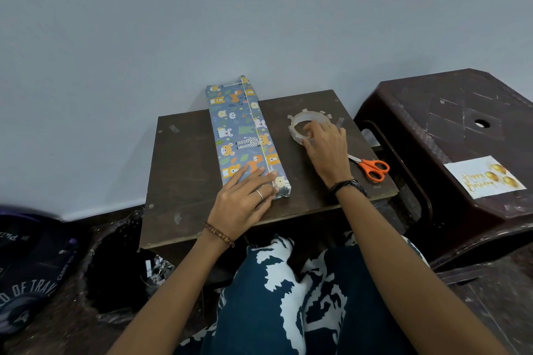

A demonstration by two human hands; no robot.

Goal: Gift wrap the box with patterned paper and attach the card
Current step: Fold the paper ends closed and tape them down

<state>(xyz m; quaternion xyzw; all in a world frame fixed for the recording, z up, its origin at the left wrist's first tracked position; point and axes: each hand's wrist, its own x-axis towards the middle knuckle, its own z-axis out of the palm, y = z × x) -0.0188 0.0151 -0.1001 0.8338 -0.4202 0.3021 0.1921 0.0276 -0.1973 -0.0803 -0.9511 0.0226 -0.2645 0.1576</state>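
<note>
Two hands at work: left hand [245, 196] flat, pressing wrapped box [246, 135] on tabletop [184, 170]; right hand [326, 144] apparently pinching tape roll [300, 127]. Card [484, 177] apart, on stool [461, 112]. Risk: seam springing open if pressure lifted.

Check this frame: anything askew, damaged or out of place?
Slightly odd: the wrapped box overhangs the small table's far edge. Stray tape bits stick to the tabletop. The birthday card sits apart on the plastic stool.
</note>
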